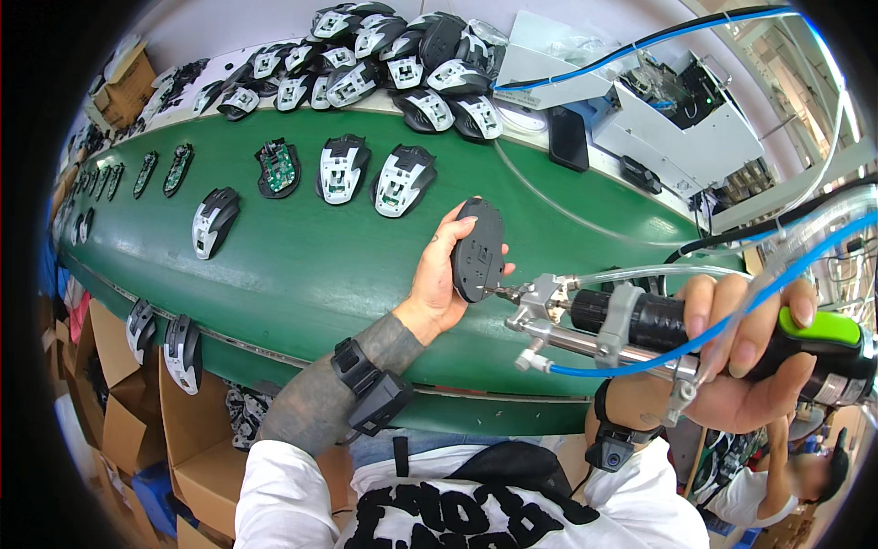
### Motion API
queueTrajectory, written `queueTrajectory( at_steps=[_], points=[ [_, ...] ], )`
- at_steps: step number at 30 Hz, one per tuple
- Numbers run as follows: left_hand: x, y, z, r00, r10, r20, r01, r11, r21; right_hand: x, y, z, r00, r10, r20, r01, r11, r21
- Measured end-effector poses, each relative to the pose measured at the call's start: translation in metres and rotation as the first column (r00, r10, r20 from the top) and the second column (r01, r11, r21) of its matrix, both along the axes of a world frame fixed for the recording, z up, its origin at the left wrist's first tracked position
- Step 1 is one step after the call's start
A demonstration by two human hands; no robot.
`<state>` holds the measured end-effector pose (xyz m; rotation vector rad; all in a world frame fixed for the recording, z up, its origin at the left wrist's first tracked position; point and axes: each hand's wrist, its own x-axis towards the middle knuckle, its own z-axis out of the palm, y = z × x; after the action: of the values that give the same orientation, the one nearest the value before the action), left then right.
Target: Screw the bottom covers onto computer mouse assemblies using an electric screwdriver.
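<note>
My left hand (437,274) is closed round a black computer mouse (479,249), its flat underside turned toward me above the green work surface. In my right hand (745,339) lies a black electric screwdriver (631,316) with a green part at its rear, fingers wrapped round its body. A metal screw-feeding head (544,302) is clamped along the driver, fed by a blue air hose (631,371) and a clear tube. The driver's tip points left and meets the lower edge of the mouse's underside; the screw itself is too small to make out.
Part-built silver-and-black mice (402,181) and bare circuit-board halves (277,167) lie spread on the green belt (302,284). A heap of mice (357,78) fills the back ledge. At back right stand a screw-feeder machine (677,101) and a phone (568,139). Cardboard boxes (206,457) are at lower left; another person (768,485) sits lower right.
</note>
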<state>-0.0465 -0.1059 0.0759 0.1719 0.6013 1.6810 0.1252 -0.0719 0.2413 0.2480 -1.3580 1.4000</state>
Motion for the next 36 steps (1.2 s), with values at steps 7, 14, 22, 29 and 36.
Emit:
queueTrajectory(
  at_steps=[7,14,22,29,36],
  points=[
    [0.002,-0.002,0.005,0.997,-0.072,0.033,0.07,0.995,0.067,-0.012,-0.009,0.002,0.999,0.053,-0.008,-0.054,0.998,-0.044],
    [0.002,-0.008,0.009,0.994,-0.087,0.061,0.079,0.991,0.112,-0.013,-0.009,0.002,1.0,0.004,0.003,-0.004,1.0,-0.018],
    [-0.009,-0.005,0.019,0.751,-0.022,-0.659,0.029,1.0,0.0,-0.012,-0.013,0.017,0.995,0.094,0.036,-0.092,0.994,-0.052],
    [-0.087,0.003,-0.022,-0.617,-0.077,-0.783,-0.406,0.884,0.232,0.008,-0.005,0.028,1.0,-0.008,0.028,0.009,0.999,-0.038],
    [-0.057,0.0,0.005,-0.495,-0.053,-0.867,-0.269,0.959,0.095,0.001,-0.002,0.029,0.994,-0.107,-0.006,0.106,0.993,-0.056]
  ],
)
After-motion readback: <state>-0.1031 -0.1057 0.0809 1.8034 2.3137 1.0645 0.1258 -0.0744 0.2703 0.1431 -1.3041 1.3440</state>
